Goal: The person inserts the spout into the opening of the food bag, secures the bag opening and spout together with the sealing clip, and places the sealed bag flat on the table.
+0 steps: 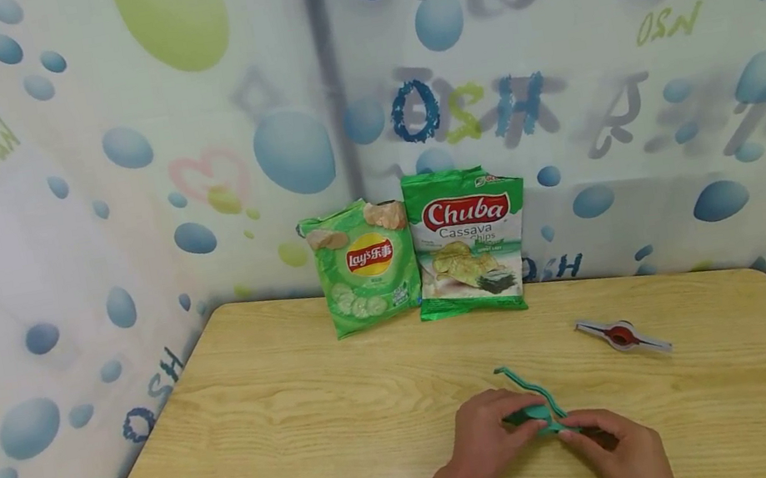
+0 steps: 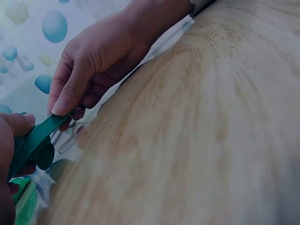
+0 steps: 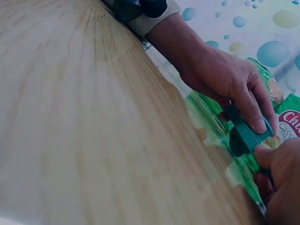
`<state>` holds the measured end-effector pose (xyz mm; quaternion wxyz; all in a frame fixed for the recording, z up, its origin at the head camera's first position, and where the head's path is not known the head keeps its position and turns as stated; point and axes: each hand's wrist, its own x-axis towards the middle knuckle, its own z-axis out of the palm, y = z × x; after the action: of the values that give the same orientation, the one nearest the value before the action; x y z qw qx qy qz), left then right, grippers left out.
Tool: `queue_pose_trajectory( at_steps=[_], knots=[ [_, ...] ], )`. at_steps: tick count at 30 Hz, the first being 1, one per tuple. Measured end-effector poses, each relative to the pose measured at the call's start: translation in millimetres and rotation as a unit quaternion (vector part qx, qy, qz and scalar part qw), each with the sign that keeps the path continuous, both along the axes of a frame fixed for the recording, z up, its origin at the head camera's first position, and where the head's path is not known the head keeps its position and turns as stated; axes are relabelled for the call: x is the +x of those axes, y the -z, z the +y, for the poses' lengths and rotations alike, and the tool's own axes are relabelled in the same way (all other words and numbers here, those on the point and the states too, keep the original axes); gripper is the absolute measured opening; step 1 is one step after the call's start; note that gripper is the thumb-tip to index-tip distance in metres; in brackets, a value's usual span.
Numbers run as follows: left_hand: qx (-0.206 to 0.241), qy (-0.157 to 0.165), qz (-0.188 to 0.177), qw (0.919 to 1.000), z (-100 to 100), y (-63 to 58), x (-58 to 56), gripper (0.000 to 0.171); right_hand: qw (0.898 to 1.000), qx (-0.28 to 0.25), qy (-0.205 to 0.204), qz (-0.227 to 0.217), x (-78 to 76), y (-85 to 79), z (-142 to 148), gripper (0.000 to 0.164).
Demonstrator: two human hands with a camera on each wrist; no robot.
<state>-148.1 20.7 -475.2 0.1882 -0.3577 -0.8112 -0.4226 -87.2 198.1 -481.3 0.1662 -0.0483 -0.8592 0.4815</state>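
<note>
A teal plastic clip with a long thin arm and a rounded tab is held between both hands, close over the near part of the table. My left hand pinches its left end between thumb and fingers. At the other end, my right hand grips it with thumb and fingertips. The thin arm angles up and away toward the bags in the head view. In the left wrist view the clip shows its rounded tab underneath. From the right wrist, the clip is partly covered by the fingers.
A green Lay's bag and a green-and-white Chuba cassava chips bag stand against the patterned curtain at the table's back. A grey clip-like piece with a red-brown middle lies on the wooden table, beyond the right hand.
</note>
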Motion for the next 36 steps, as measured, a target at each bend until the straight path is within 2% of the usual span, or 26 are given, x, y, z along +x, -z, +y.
queue_pose_trajectory(
  at_steps=[9,13,17,20,26,31,36],
  knots=[
    [0.055,-0.015,-0.024,0.9981,0.2,3.2,-3.0,0.027,1.000,-0.013,-0.001,0.006,2.1,2.6,-4.6,0.024],
    [0.078,-0.026,-0.002,0.9966,0.6,3.0,-3.9,0.029,1.000,-0.012,0.000,0.007,2.5,3.0,-4.6,0.023],
    [0.110,-0.024,0.021,0.9934,0.6,3.7,-5.3,0.029,1.000,-0.011,0.008,-0.010,1.8,1.0,-1.4,0.020],
    [0.129,-0.023,0.022,0.9912,-0.1,3.9,-5.6,0.028,1.000,-0.007,0.011,-0.023,-0.5,-0.2,5.8,0.016],
    [0.165,-0.024,-0.010,0.9859,-1.4,2.6,-4.6,0.026,0.999,0.008,0.021,-0.044,-6.4,-0.2,25.7,0.018],
    [0.177,-0.023,-0.028,0.9836,-1.2,1.8,-5.0,0.025,0.998,0.029,0.028,-0.054,-11.4,-1.2,42.3,0.022],
    [0.169,-0.006,-0.098,0.9807,-1.6,1.7,-4.8,0.024,0.996,0.069,0.035,-0.035,-16.0,-0.7,58.6,0.020]
  ],
)
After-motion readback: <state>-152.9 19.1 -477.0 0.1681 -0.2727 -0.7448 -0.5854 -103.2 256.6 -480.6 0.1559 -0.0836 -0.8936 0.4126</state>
